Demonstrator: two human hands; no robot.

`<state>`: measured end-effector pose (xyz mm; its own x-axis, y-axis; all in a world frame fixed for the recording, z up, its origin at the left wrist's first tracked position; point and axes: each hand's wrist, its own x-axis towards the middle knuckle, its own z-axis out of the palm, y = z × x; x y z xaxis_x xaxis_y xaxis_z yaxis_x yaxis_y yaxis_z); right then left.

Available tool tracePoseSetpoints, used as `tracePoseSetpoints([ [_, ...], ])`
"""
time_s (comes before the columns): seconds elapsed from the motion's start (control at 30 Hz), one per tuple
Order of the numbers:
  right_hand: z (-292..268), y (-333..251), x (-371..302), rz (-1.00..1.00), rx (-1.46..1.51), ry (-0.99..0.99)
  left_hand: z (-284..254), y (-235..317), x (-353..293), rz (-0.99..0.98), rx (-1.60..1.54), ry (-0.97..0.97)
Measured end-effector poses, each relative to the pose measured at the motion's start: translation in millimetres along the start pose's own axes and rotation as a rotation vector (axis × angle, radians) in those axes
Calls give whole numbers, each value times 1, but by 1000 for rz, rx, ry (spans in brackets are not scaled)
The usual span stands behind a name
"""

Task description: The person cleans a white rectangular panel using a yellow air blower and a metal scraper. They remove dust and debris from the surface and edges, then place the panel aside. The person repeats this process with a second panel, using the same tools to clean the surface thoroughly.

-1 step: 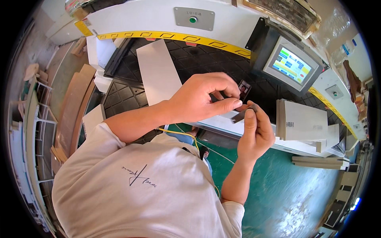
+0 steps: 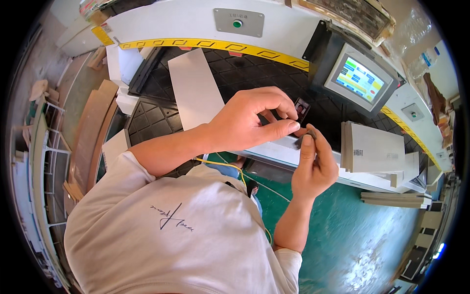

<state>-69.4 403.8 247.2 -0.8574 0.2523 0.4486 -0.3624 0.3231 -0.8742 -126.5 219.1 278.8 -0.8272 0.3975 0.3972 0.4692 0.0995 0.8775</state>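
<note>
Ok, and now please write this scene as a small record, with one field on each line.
Right hand: pinches a small dark piece between thumb and finger; hand raised
Left hand: curled, thumb tip close to the right fingertips; hand may or may not touch the piece
Beyond the left hand: white panel lying on a black bed
Right side: stacked boards, upright, below a lit screen
Far side: green button on a grey plate
Floor: green, shiny
</note>
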Motion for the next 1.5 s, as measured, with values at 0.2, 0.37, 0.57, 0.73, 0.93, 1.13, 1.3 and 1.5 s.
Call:
tracePoseSetpoints([
  [0.2,-5,15,8,-687,-346,106,5,2,-2,6,-172,-128],
  [0.37,-6,16,9,-713,-354,106,3,6,-4,-6,-147,-121],
  [0.57,-3,21,8,-690,-358,44,-2,4,-6,-119,-122,-136],
  [0.73,3,30,3,-681,-447,-19,-2,-7,-7,-305,-22,-154],
  [0.93,8,47,-24,-480,-542,-245,9,-50,-29,-576,-76,-160],
  [1.13,10,77,-64,-441,-563,-325,27,-86,-67,-763,-200,-181],
  [1.3,10,89,-82,-386,-568,-364,36,-98,-78,-816,-114,-218],
  [1.5,0,97,-85,-218,-579,-350,41,-124,-87,-653,170,-262],
])
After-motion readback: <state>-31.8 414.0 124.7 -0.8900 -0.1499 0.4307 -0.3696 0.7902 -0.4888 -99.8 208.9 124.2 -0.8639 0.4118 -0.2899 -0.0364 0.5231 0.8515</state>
